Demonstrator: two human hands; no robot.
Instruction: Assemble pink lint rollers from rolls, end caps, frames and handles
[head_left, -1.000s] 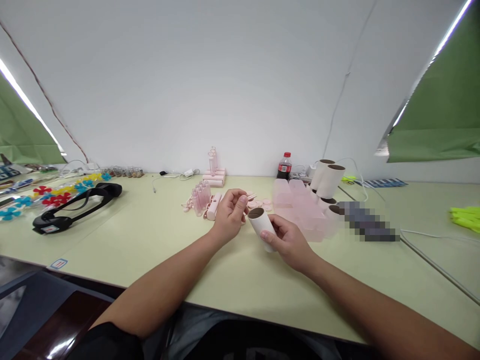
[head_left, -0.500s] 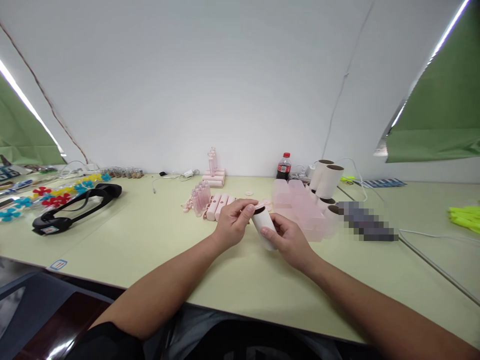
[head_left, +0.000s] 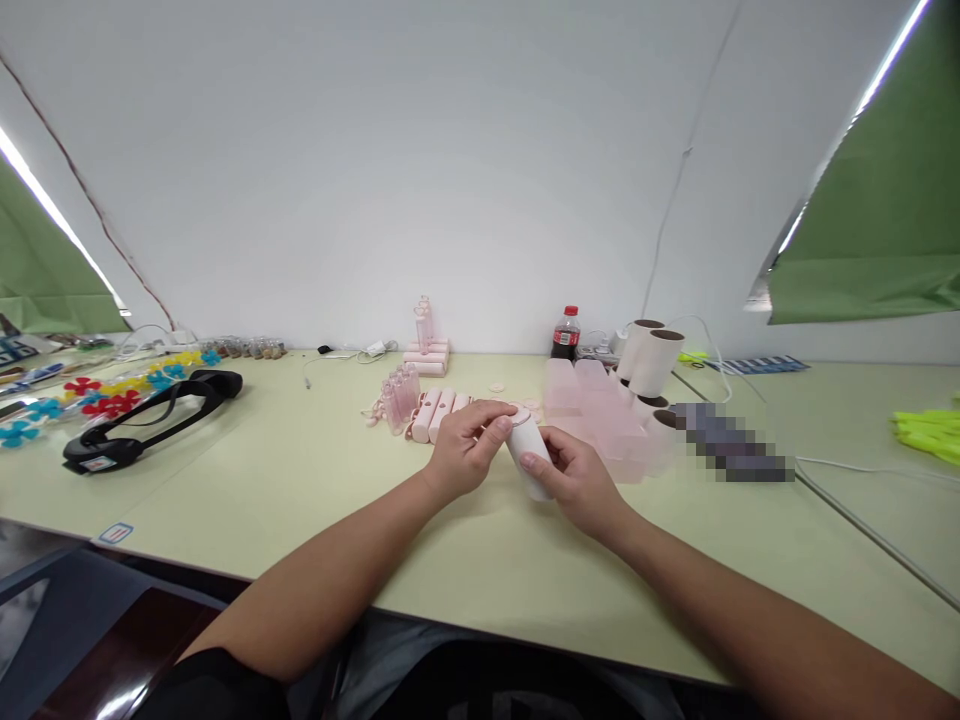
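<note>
A white roll [head_left: 530,458] is tilted above the table, with my right hand [head_left: 574,480] wrapped round its side. My left hand [head_left: 471,445] pinches a pale pink disc [head_left: 519,415] that lies over the roll's upper end and covers its opening. Several pink discs [head_left: 534,408] lie on the table behind the roll, and one more disc [head_left: 496,387] is farther back. Left of them are pink cylindrical cases [head_left: 426,415] and clear pink handles [head_left: 400,395].
Pink translucent covers [head_left: 600,420] and white rolls [head_left: 656,365] stand to the right, near a cola bottle [head_left: 567,335]. A black headset strap [head_left: 154,425] and colourful flowers [head_left: 112,400] are at the left. Cables cross the table's right side [head_left: 832,540].
The pink disc has come down over the roll's upper end, so the dark opening no longer shows. Both hands have stayed nearly in place.
</note>
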